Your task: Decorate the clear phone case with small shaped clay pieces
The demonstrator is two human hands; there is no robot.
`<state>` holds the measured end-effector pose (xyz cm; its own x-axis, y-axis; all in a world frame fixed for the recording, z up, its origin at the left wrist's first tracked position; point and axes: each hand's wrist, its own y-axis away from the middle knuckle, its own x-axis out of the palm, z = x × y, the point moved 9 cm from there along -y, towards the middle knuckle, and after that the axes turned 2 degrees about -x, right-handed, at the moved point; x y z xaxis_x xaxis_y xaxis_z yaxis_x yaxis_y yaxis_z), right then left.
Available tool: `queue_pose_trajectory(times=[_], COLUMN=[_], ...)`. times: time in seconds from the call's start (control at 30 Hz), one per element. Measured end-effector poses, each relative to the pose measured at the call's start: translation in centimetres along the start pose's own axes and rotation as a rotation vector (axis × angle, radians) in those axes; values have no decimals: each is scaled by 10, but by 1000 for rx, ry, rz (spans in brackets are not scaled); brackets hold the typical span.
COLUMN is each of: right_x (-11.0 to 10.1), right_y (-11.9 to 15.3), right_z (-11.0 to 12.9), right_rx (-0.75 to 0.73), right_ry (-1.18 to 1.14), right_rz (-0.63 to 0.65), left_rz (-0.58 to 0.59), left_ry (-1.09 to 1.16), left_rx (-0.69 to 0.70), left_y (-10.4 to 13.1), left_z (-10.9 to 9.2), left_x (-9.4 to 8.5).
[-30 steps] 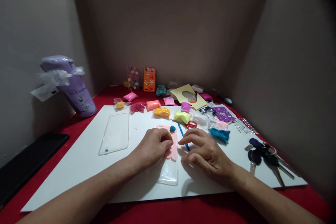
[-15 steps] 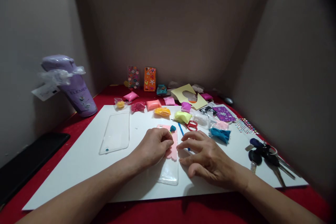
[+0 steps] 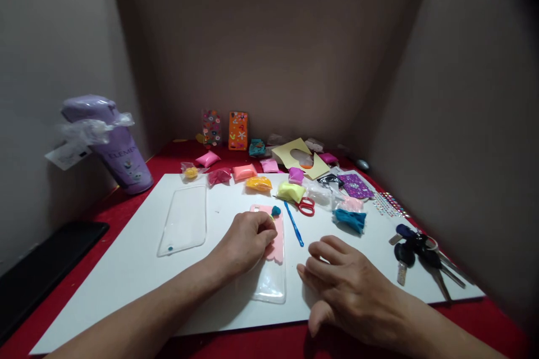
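My left hand (image 3: 249, 240) rests over a clear phone case (image 3: 272, 286), its thumb and fingers pressed together. Whatever lies in that pinch, if anything, is hidden. Pink clay (image 3: 275, 251) with a wavy lower edge covers the upper part of the case. A small teal clay piece (image 3: 275, 211) sits near its top, and a bit of yellow-green shows beside my fingers. To the right of the case, my right hand (image 3: 349, 286) is held near the board's front edge with fingers loosely bent and apart, holding nothing. A blue pen-like tool (image 3: 293, 224) lies between the case and that hand.
Red-handled scissors (image 3: 306, 206) and several colored clay packets (image 3: 259, 183) line the back of the white board (image 3: 138, 269). Another clear case (image 3: 185, 216) lies left. Keys (image 3: 421, 252) are at right. A purple wrapped bottle (image 3: 126, 157) and black phone-like slab (image 3: 50, 269) stand farther left.
My right hand has drawn back from the case, toward me and to the right, uncovering the blue tool. My left hand stays on the case. The view has shifted slightly.
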<state>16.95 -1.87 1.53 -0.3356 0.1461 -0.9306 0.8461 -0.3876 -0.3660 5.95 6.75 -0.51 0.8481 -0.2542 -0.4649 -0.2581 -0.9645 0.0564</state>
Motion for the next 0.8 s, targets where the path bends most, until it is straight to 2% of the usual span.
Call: queue_pose_trajectory(times=[0.13,0.23,0.47,0.63,0.8], right_x=[-11,-11,7,13,9], right_y=[22,27,13,6,6], right_z=[-6,-12,-8,-3,2], right_rx=[51,90,108,84,21], right_ry=[51,79,26,26,116], right_rz=[-82,-78,69,110,84], left_rz=[20,29,25,20,14], left_ry=[-13,-12,-45,-50,-50], left_rx=[-6,-5,13,16,21], left_y=[1,1,0,0,0], left_z=[-1,-2,-3,-2,-3], left_x=[0,1,0,0,0])
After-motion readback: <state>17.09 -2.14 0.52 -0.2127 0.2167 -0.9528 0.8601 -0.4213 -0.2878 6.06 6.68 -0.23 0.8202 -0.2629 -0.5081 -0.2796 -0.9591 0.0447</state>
